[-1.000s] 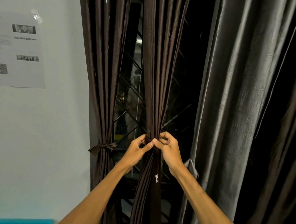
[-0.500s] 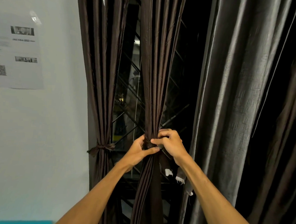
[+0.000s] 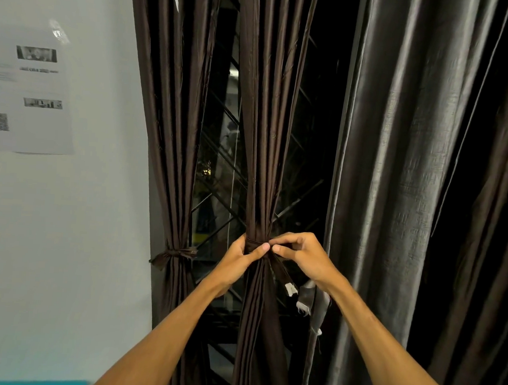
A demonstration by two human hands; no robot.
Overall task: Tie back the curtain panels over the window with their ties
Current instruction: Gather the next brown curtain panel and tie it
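Note:
A dark brown curtain panel (image 3: pixel 266 133) hangs gathered in the middle of the window. A brown tie (image 3: pixel 253 243) is wound round its waist. My left hand (image 3: pixel 239 259) grips the gathered panel at the tie, thumb across the front. My right hand (image 3: pixel 302 257) pinches the tie's loose ends just right of the bundle; the frayed ends (image 3: pixel 292 289) hang down below it. Further left, a second brown panel (image 3: pixel 173 126) is bound with its own knotted tie (image 3: pixel 173 254).
A wide grey curtain (image 3: pixel 397 187) hangs loose on the right. Dark window glass with a diagonal metal grille (image 3: pixel 218 165) shows between the panels. A printed paper sheet (image 3: pixel 28 92) is taped to the white wall on the left. A teal edge (image 3: pixel 53 384) lies bottom left.
My right hand has drawn the tie round the middle panel and shifted right of the bundle; the tie's frayed ends now hang free below it. My left hand wraps further round the panel.

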